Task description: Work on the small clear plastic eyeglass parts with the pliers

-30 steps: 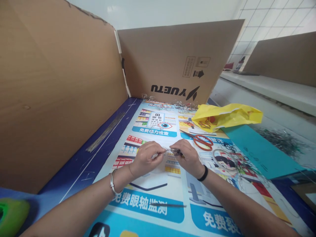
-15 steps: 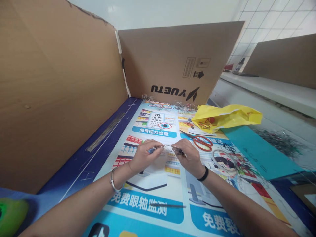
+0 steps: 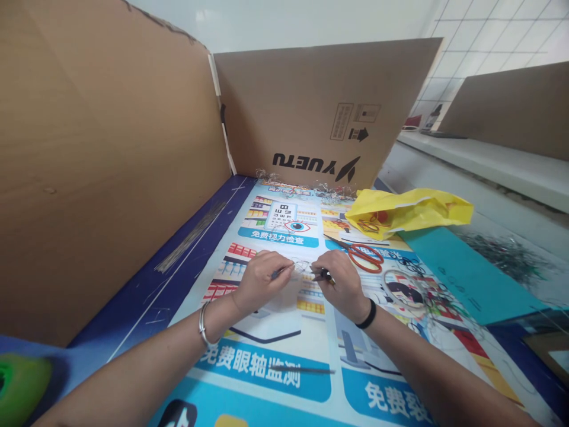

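Note:
My left hand (image 3: 262, 277) is closed, thumb and forefinger pinching a thin silvery wire piece (image 3: 303, 266); a small bluish-dark part also shows between the fingers. Opposite it, my right hand (image 3: 342, 283) is wrapped round a small dark tool (image 3: 320, 274) whose tip points at the wire. It looks like pliers, though the palm covers most of it. Both hands are above the printed poster sheet (image 3: 271, 323). Scissors (image 3: 364, 257) with orange handles lie just beyond my right hand. Nearer to me rests a thin dark rod (image 3: 304, 370).
A yellow bag (image 3: 413, 209) lies at the right, by a teal board (image 3: 471, 270) and tangled wire (image 3: 507, 255). Straight wires (image 3: 189, 240) lie on the left. Cardboard walls (image 3: 311, 107) stand behind and left. A green roll (image 3: 24, 385) is at front left.
My right hand has drawn slightly away from the left, and the dark tool has turned so that more of it shows. The wire stays between the hands.

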### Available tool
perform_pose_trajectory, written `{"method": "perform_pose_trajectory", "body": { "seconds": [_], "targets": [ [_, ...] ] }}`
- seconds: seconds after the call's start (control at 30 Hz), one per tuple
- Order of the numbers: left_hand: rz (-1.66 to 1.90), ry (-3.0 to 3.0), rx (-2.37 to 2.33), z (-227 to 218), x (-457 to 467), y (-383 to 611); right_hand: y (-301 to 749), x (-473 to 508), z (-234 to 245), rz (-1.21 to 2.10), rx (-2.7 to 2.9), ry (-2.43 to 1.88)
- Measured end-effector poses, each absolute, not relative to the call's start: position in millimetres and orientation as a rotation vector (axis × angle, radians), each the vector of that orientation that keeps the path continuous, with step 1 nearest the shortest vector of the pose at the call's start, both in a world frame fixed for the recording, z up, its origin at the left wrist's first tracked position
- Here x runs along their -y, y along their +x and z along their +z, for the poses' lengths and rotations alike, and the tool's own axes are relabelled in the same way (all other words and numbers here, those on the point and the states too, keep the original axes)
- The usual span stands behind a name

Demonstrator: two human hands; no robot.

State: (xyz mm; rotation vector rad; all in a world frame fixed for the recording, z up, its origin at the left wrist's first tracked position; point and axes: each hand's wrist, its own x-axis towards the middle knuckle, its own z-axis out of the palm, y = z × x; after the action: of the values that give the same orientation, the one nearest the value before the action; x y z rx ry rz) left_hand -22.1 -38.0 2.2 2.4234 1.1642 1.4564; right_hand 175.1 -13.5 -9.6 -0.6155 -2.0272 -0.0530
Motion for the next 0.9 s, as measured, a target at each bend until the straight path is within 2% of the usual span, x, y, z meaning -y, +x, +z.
{"method": "perform_pose_trajectory", "body": {
  "seconds": [0.4,0.9],
  "targets": [
    [1.361,2.145,-1.212,3.0,36.0,-19.4,174.7,14.5,-13.0,-0.153,2.161,-0.503],
    [1.298,2.106,-1.157,0.3,35.6,-21.0,175.6,14.6,-12.8,-0.336,2.472,-0.487]
  ]
}}
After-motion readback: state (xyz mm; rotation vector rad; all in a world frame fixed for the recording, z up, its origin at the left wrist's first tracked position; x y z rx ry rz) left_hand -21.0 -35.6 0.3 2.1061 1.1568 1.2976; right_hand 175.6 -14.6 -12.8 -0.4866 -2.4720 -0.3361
